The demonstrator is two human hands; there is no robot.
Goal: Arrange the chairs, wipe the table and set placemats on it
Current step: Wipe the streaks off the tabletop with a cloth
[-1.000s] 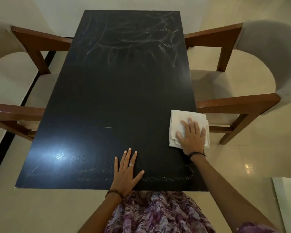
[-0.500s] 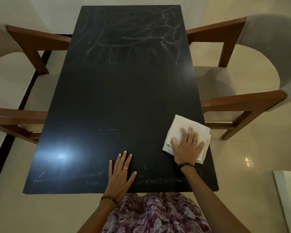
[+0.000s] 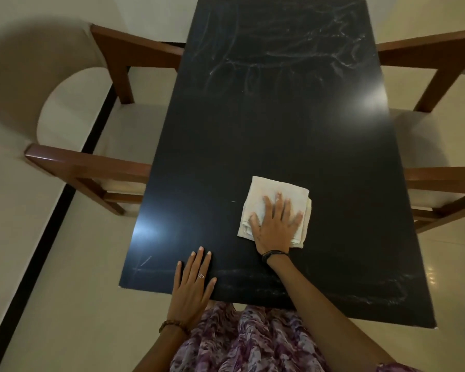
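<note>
A black rectangular table (image 3: 266, 135) stretches away from me, with pale wipe streaks at its far end and along its near edge. A folded white cloth (image 3: 269, 194) lies on the near middle of the tabletop. My right hand (image 3: 275, 224) presses flat on the cloth with fingers spread. My left hand (image 3: 192, 285) rests flat on the table's near edge, fingers apart, holding nothing. One wooden chair with a cream seat (image 3: 97, 130) stands tucked at the left side, another (image 3: 440, 124) at the right side.
The floor is pale tile, with a black strip (image 3: 46, 237) running diagonally along the left. My purple patterned clothing (image 3: 242, 342) touches the table's near edge. No placemats are in view.
My right hand has slid the cloth from the table's right edge leftward toward the middle. The view has shifted, so the table sits further right. My left hand stays on the near edge.
</note>
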